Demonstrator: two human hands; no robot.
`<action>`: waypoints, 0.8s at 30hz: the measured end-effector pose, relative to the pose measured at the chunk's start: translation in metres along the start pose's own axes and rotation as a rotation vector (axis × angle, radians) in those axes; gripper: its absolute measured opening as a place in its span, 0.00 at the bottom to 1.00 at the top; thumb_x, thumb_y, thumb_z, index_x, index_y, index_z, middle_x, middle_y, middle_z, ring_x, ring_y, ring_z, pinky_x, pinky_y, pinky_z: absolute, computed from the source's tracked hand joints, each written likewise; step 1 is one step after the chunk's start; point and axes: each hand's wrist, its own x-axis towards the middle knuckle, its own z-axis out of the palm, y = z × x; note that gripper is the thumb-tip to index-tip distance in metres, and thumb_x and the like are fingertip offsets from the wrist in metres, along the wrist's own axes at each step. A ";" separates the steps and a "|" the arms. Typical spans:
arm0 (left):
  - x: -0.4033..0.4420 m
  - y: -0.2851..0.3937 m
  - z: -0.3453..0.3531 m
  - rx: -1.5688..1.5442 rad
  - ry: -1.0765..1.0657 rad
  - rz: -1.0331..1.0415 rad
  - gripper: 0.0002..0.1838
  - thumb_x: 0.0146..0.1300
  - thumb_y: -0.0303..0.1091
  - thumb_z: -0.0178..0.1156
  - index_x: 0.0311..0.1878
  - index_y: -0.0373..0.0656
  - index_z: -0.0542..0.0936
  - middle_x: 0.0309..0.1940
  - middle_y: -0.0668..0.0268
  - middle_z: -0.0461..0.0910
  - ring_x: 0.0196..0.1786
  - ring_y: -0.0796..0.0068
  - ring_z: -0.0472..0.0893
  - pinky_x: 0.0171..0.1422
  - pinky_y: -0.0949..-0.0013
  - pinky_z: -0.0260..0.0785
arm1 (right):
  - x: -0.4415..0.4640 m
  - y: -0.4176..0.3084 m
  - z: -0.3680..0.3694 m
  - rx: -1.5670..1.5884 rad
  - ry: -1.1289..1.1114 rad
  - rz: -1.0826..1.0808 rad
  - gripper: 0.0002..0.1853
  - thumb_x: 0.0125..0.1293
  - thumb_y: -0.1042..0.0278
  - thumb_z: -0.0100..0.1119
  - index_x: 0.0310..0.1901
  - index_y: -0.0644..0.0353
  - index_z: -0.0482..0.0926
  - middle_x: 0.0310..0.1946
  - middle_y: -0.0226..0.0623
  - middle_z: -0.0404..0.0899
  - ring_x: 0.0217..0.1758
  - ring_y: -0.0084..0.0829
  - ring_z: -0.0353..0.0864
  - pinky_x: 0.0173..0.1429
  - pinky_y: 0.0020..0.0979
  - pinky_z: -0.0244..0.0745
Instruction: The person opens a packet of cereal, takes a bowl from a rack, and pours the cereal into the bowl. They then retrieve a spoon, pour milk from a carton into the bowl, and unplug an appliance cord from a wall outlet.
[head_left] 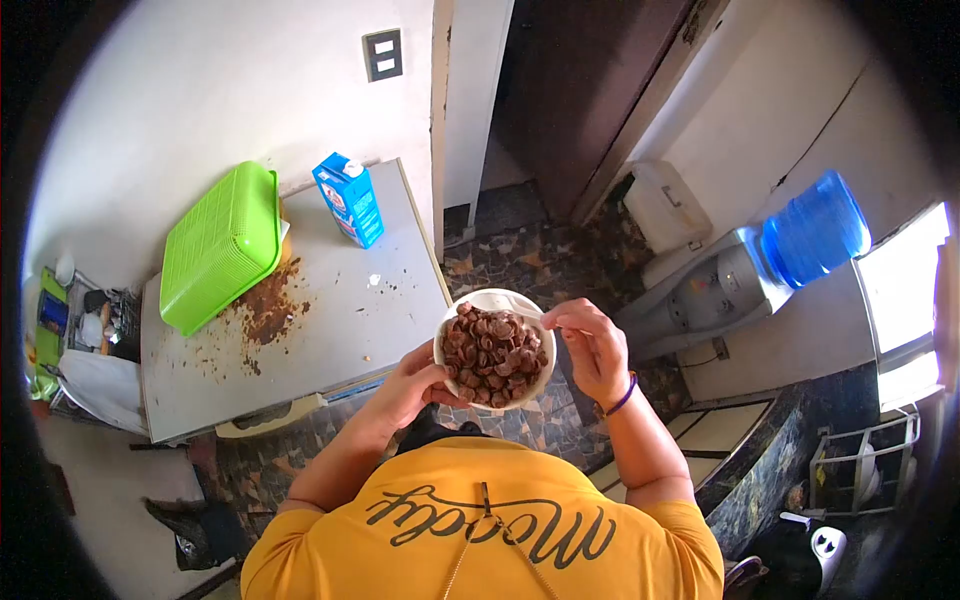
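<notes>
A white bowl point(550, 372) full of brown chocolate cereal point(490, 350) is held out in front of my chest. My left hand point(408, 385) grips its left side, with the thumb over the rim. At the upper right rim, the fingers of my right hand point(592, 348) are pinched together. A pale strip in the bowl runs toward these fingertips, but I cannot make out whether it is a spoon or milk. On the table to the left stands a blue carton point(350, 200) with a white cap.
A green plastic basket point(220, 245) lies tipped over on the grey table point(330, 330), beside a brown stained patch point(270, 308). To the right is a water dispenser point(710, 290) with a blue bottle point(815, 230). A dish rack point(865, 465) stands on the dark counter point(760, 465).
</notes>
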 end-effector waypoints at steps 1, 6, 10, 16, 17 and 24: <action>0.000 0.004 0.001 0.037 0.012 -0.019 0.28 0.64 0.30 0.50 0.68 0.39 0.62 0.53 0.55 0.78 0.47 0.61 0.84 0.46 0.58 0.83 | 0.002 0.005 0.002 -0.003 0.003 -0.003 0.12 0.65 0.87 0.48 0.47 0.63 0.72 0.40 0.45 0.80 0.39 0.41 0.82 0.46 0.36 0.78; -0.001 0.018 -0.002 0.006 -0.017 0.014 0.28 0.63 0.28 0.49 0.68 0.37 0.61 0.53 0.54 0.77 0.47 0.63 0.83 0.47 0.62 0.83 | 0.005 0.019 0.006 -0.011 -0.073 0.080 0.10 0.66 0.86 0.48 0.47 0.64 0.72 0.38 0.43 0.80 0.39 0.37 0.82 0.45 0.33 0.78; 0.001 0.025 -0.012 0.002 -0.027 -0.002 0.28 0.63 0.29 0.48 0.68 0.37 0.60 0.53 0.54 0.76 0.47 0.63 0.83 0.47 0.62 0.82 | 0.005 0.019 0.003 0.038 0.039 0.173 0.08 0.69 0.84 0.46 0.46 0.65 0.73 0.40 0.44 0.80 0.40 0.33 0.82 0.46 0.30 0.78; 0.005 0.027 -0.025 -0.006 -0.027 -0.013 0.28 0.62 0.31 0.49 0.67 0.37 0.62 0.53 0.55 0.76 0.48 0.62 0.83 0.46 0.58 0.83 | -0.008 0.030 0.012 -0.145 0.115 0.374 0.07 0.73 0.76 0.46 0.46 0.64 0.74 0.38 0.37 0.82 0.37 0.25 0.82 0.44 0.26 0.78; 0.006 0.028 -0.026 -0.007 -0.028 -0.015 0.28 0.62 0.31 0.49 0.67 0.37 0.62 0.53 0.55 0.76 0.48 0.62 0.83 0.46 0.58 0.83 | -0.012 0.032 0.017 -0.146 0.114 0.376 0.07 0.73 0.76 0.46 0.46 0.64 0.74 0.38 0.37 0.82 0.37 0.25 0.82 0.44 0.26 0.78; 0.012 0.031 -0.036 -0.030 -0.033 -0.031 0.26 0.64 0.28 0.47 0.66 0.36 0.62 0.52 0.55 0.77 0.47 0.63 0.83 0.49 0.61 0.82 | -0.017 0.045 0.048 0.301 0.399 0.734 0.06 0.75 0.74 0.45 0.46 0.65 0.72 0.35 0.35 0.79 0.31 0.20 0.75 0.39 0.22 0.73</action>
